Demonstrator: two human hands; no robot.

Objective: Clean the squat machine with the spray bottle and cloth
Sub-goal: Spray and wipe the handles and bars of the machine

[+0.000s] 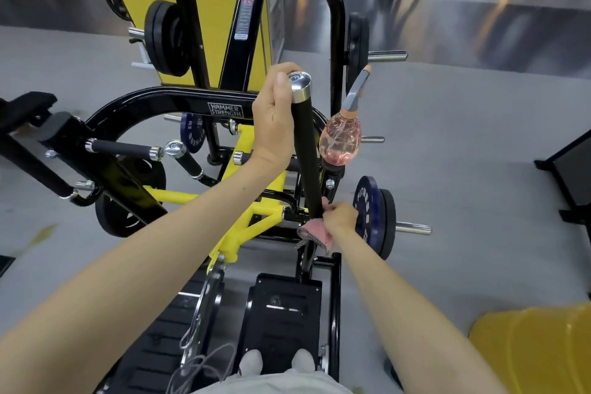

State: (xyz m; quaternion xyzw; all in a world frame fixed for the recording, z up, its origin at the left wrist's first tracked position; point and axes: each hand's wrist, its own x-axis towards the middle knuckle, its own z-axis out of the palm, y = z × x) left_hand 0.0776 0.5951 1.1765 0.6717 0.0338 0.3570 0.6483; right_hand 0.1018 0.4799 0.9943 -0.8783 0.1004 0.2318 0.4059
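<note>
The black and yellow squat machine (198,102) fills the middle of the view. Its upright black handle (305,150) has a chrome cap at the top. My left hand (275,118) grips that handle just below the cap. My right hand (340,217) holds a pink cloth (311,232) wrapped round the handle's lower end. A pink spray bottle (339,141) with a grey trigger head stands just right of the handle, perched on the machine and touched by neither hand.
Weight plates hang on pegs at the left (164,38) and right (372,214). A black foot plate (281,317) lies below, with my shoes at its near edge. A yellow object (537,349) sits at the lower right. People stand far off at the top right.
</note>
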